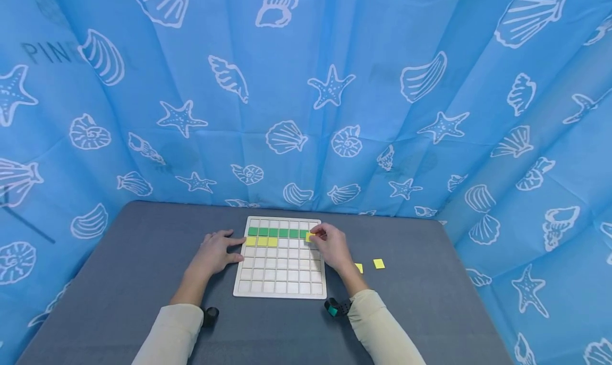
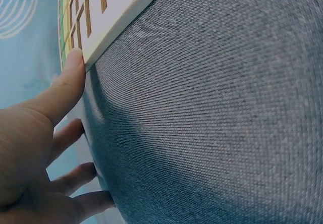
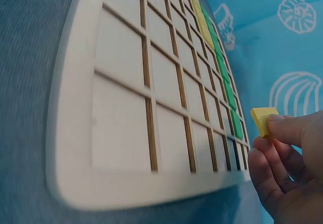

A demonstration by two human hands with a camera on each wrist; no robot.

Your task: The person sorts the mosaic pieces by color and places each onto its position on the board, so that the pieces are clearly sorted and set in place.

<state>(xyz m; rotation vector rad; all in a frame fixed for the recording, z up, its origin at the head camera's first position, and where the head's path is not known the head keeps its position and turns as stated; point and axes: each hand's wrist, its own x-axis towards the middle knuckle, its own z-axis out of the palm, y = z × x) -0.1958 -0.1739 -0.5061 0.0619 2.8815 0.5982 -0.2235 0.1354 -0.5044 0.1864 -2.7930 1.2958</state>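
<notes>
A white gridded board [image 1: 282, 295] lies on the table. Several green tiles [image 1: 273, 232] fill much of its second row from the far edge, and three yellow tiles [image 1: 262, 242] sit at the left of the row below. My right hand [image 1: 334, 249] pinches another yellow tile [image 3: 261, 120] between thumb and fingers, held above the board near its right edge. On the opposite side my left hand [image 1: 212, 255] touches the board's left edge, its thumb [image 2: 72, 77] at the rim and the other fingers spread on the cloth.
Right of my right forearm lie two loose yellow tiles, one [image 1: 379, 263] in full view and one [image 1: 359, 268] partly hidden by the arm. Grey cloth [image 1: 411, 312] covers the table. A blue shell-print curtain [image 1: 306, 115] stands behind and along both sides.
</notes>
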